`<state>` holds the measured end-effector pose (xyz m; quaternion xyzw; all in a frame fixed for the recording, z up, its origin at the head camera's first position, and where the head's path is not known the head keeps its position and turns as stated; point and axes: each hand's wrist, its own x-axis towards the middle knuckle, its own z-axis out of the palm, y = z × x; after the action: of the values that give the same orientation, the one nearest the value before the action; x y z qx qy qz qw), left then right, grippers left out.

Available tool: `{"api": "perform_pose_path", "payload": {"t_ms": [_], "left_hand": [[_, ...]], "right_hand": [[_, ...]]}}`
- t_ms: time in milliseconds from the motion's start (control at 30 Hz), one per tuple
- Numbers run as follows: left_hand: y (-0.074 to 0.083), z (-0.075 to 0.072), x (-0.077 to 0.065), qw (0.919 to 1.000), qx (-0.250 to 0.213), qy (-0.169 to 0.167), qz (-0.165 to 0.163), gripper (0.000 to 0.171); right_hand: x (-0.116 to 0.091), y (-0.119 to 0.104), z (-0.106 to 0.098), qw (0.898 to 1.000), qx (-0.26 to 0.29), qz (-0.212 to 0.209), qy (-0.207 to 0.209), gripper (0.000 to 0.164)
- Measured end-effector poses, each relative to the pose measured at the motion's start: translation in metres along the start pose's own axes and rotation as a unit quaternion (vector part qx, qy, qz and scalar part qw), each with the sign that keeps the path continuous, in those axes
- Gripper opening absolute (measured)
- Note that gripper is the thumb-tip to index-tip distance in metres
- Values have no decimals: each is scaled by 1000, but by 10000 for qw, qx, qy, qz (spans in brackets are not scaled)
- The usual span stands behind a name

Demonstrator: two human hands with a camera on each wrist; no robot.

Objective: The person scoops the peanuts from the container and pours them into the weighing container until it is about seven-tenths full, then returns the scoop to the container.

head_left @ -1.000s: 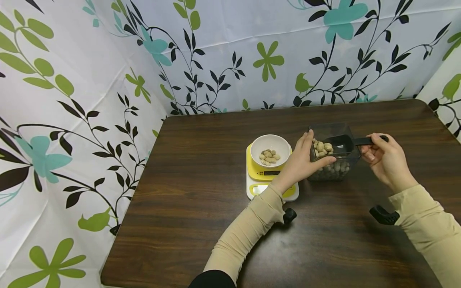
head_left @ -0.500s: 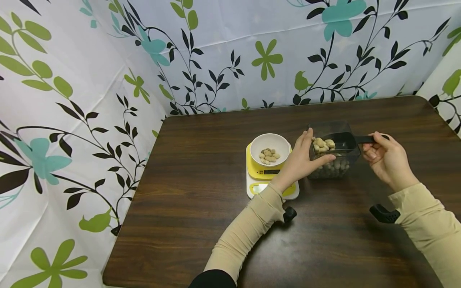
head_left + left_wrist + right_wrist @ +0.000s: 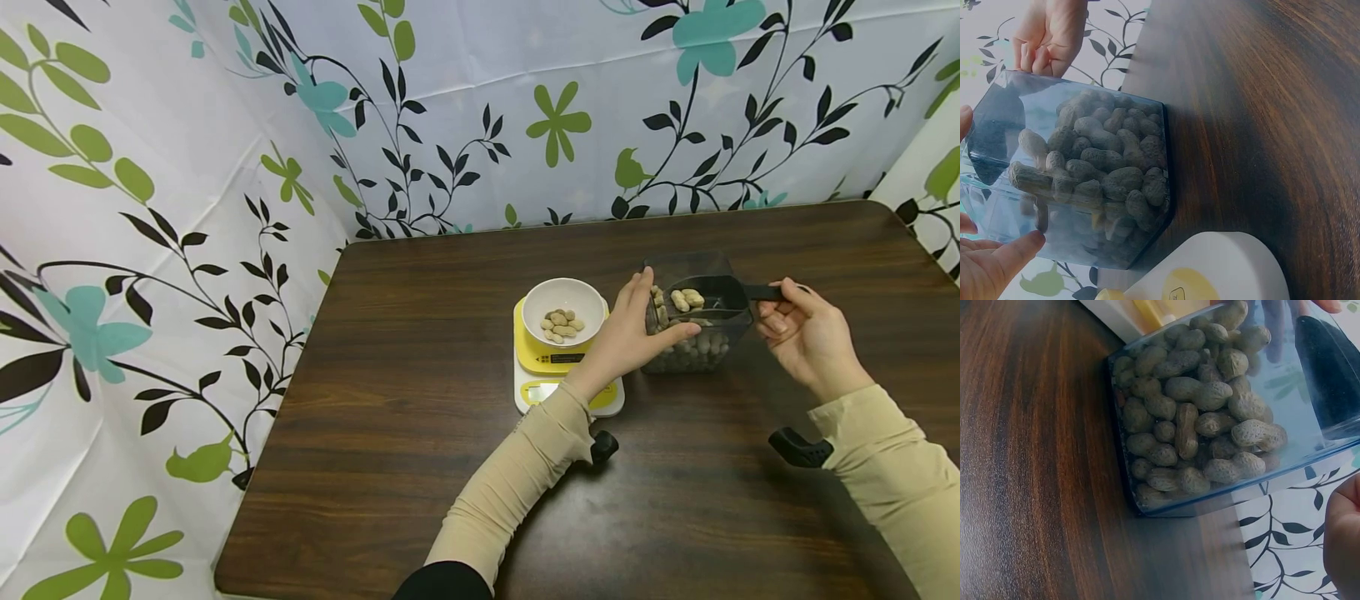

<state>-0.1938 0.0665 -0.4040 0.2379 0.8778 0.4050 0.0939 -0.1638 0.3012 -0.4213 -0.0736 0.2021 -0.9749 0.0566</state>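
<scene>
A clear box (image 3: 693, 265) of unshelled peanuts (image 3: 1122, 181) stands on the table, slightly right of centre. My left hand (image 3: 626, 333) rests against its left side and near rim, fingers and thumb long and straight. With curled fingers my right hand (image 3: 810, 337) holds the handle of a black scoop (image 3: 723, 293), whose head is inside the box. A couple of peanuts (image 3: 687, 300) lie at the scoop's front edge. Left of the box, a white bowl (image 3: 536, 307) with several peanuts (image 3: 561, 326) sits on a yellow and white kitchen scale (image 3: 527, 354), partly hidden by my left wrist.
The dark wooden table (image 3: 397, 375) spreads out to the left and in front. Behind it and along the left hangs a white curtain (image 3: 480, 125) with a leaf and flower print. Black wrist devices (image 3: 801, 448) stick out below both sleeves.
The scoop has shifted slightly in the box, and the peanuts by its front edge have parted, two now lying apart from the rest. My left hand stays in place.
</scene>
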Motion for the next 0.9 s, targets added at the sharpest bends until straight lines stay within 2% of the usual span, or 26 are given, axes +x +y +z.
{"api": "perform_pose_path", "payload": {"t_ms": [600,900], "left_hand": [[-1,-1,-1,10000,53,70,43,90],[4,-13,-2,9989,306,243,242,89]], "right_hand": [[1,-3,8,9998,-182,-67,-89,42],[8,-5,23,9990,-396,-118,-192,39]]}}
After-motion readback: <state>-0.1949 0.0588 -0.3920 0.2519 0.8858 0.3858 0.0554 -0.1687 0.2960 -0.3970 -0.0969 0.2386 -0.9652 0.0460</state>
